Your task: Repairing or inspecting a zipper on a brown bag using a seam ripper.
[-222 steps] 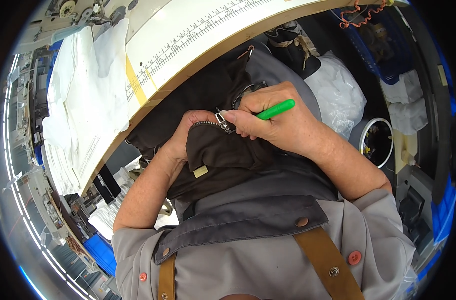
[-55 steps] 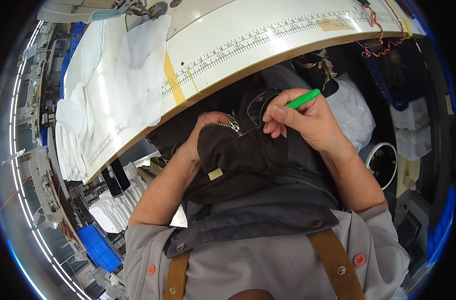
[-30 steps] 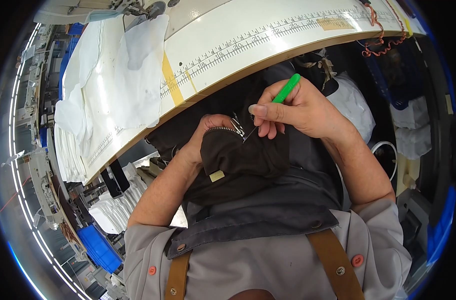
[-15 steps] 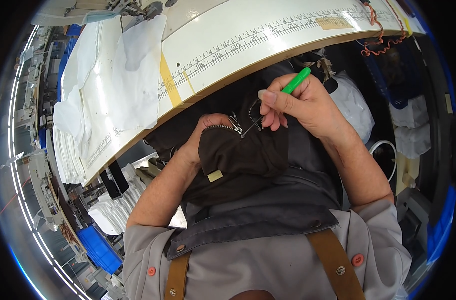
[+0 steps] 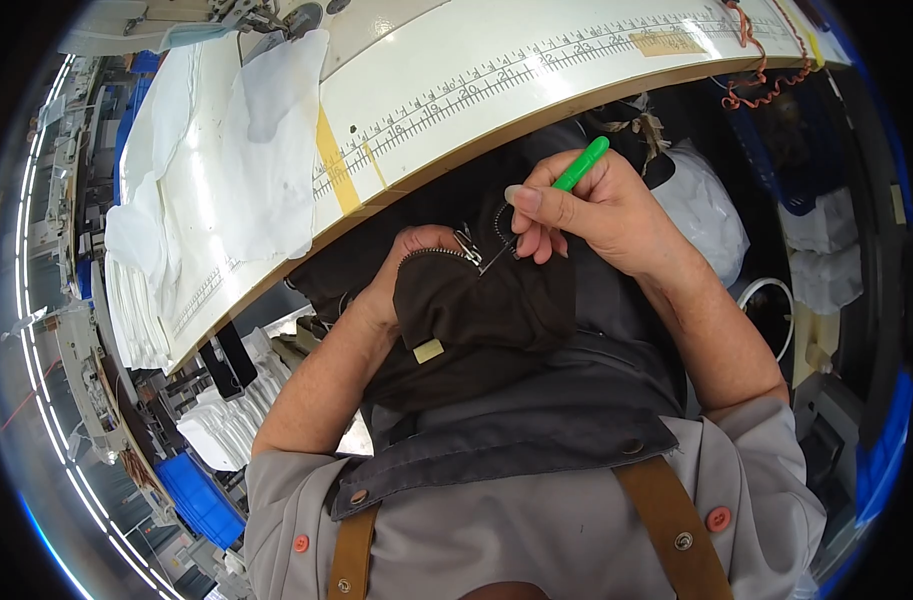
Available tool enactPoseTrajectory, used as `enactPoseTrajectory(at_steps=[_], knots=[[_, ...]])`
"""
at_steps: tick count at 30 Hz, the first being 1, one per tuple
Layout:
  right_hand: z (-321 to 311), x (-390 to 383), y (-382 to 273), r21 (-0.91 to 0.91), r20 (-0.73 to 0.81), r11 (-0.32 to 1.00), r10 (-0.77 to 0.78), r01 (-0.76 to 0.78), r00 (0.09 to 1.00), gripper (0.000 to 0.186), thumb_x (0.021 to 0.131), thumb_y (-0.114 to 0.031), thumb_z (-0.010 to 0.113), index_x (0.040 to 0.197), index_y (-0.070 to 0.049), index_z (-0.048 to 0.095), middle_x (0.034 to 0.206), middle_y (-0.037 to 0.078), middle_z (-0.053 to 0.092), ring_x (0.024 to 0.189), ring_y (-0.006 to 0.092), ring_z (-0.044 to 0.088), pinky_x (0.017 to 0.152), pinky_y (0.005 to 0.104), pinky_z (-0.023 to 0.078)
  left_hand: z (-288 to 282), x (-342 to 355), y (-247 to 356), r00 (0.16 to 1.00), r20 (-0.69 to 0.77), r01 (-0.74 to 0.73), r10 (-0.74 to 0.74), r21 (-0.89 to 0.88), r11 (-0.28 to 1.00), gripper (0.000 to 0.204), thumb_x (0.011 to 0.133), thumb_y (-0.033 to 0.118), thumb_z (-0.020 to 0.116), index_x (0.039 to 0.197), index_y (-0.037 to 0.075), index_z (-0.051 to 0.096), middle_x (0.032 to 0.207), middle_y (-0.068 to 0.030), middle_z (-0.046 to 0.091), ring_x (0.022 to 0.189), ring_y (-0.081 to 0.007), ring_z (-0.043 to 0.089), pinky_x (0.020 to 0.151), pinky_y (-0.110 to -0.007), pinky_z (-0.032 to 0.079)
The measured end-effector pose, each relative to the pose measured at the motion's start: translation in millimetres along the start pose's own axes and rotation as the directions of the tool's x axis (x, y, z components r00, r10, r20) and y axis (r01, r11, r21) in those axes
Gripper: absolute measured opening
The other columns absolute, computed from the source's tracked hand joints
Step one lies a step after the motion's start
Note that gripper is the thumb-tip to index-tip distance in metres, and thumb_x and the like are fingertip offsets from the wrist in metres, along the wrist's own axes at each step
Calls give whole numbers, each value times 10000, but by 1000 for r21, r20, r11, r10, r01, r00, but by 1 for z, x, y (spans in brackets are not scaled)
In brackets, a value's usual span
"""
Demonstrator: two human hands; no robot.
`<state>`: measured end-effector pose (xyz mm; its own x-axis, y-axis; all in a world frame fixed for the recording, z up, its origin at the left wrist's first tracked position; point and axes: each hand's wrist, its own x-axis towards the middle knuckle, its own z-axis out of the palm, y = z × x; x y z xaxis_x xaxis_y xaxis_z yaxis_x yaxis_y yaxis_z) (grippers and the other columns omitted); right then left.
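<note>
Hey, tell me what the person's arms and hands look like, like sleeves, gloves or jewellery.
Both the left hand and right hand are bare, without gloves. Short, loose grey sleeves leave the forearms uncovered. No watch or bracelet shows; the left fingers are mostly hidden, so I can't rule out rings.

White fabric pieces [image 5: 276, 150] are spread over the left of a white surface [image 5: 401, 85], which is crossed by yellow tape [image 5: 333, 165]. An orange coiled cord [image 5: 745, 35] is draped over its edge. Beneath, a translucent plastic bag [image 5: 704, 222] is placed near a white-rimmed bin [image 5: 788, 310].
</note>
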<state>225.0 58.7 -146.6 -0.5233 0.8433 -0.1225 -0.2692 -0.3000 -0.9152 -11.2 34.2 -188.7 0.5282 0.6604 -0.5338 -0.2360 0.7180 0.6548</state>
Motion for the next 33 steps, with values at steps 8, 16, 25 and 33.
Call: enactPoseTrajectory(at_steps=[8, 16, 25, 33], knots=[[-1, 0, -4, -6, 20, 1000, 24, -24, 999, 306, 853, -292, 623, 730, -13, 631, 639, 63, 641, 559, 89, 608, 471, 179, 419, 3, -1, 1, 1000, 11, 26, -26, -32, 999, 51, 784, 66, 644, 787, 24, 614, 820, -83, 650, 754, -150, 643, 688, -286, 540], [-1, 0, -2, -27, 4, 999, 22, -22, 1000, 311, 851, -303, 624, 730, -17, 632, 634, 57, 640, 562, 88, 609, 472, 179, 420, 6, -6, 7, 997, 65, -38, 34, 67, 997, 67, 771, 34, 647, 831, 26, 618, 862, -64, 643, 768, -125, 627, 693, -268, 526], [-6, -2, 2, -52, -7, 998, 23, -23, 1000, 288, 854, -280, 622, 734, -19, 635, 647, 41, 633, 570, 84, 610, 471, 178, 420, 25, -21, 27, 999, 37, -6, 11, -153, 988, 547, 869, 431, 385, 1028, -66, 551, 933, -124, 620, 889, -178, 599, 828, -269, 463], [-5, -4, 1, -49, -2, 997, 56, -56, 998, 268, 856, -253, 622, 756, -4, 629, 668, 42, 630, 600, 90, 612, 500, 190, 437, 46, -26, 33, 990, -123, -1, 73, 505, 863, 370, 630, 53, 745, 966, 9, 597, 892, -5, 596, 844, -66, 520, 786, -219, 417]])
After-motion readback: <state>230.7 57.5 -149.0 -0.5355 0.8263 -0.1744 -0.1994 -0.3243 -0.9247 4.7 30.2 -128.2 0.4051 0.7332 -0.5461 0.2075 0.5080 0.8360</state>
